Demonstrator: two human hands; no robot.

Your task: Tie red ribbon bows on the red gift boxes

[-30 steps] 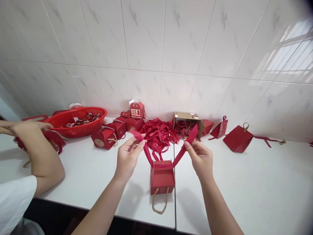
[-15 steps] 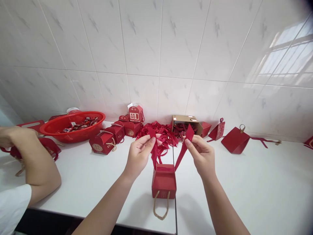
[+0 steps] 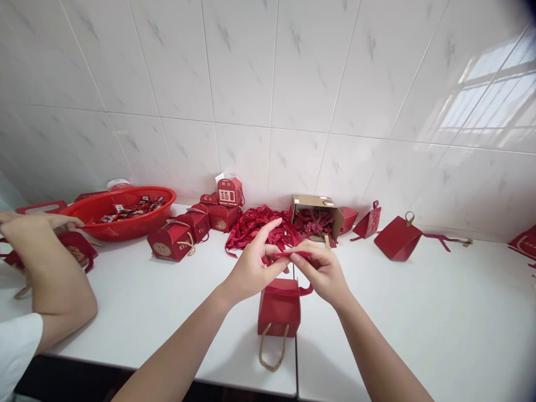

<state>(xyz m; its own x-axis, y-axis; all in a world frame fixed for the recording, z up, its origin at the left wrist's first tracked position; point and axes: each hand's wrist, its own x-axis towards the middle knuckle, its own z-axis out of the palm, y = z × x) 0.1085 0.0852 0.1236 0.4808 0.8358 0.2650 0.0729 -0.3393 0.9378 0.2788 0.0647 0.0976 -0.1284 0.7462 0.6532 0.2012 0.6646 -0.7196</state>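
Ribbon [image 3: 307, 291] crosses the top of the small red gift box [image 3: 279, 311] and bows out slackly at that box's right end; the rest of it is up in two hands above and just beyond the box. The right hand [image 3: 324, 273] pinches a flat length between thumb and fingers. The left hand [image 3: 250, 272] closes its thumb and lower fingers on the same stretch, its index finger raised free; the fingers hide how the strands cross.

Slack looks like the main weakness: if one side is drawn harder than the other, the ribbon could slide through the box top and leave uneven ends. Its soft, narrow strip could also twist or slip from a fingertip hold, especially where strands overlap out of sight. A sharp tug might tip or drag the box, which looks light and which neither hand steadies on the tabletop [image 3: 377, 312].

Directly beyond the box, the heap of loose ribbons [image 3: 259, 220] lies close behind the hands, so a stray piece of matching colour might get caught up. The rope handle [image 3: 271, 368], drooping on the box's near side, could snag a wrist if the hands come low.
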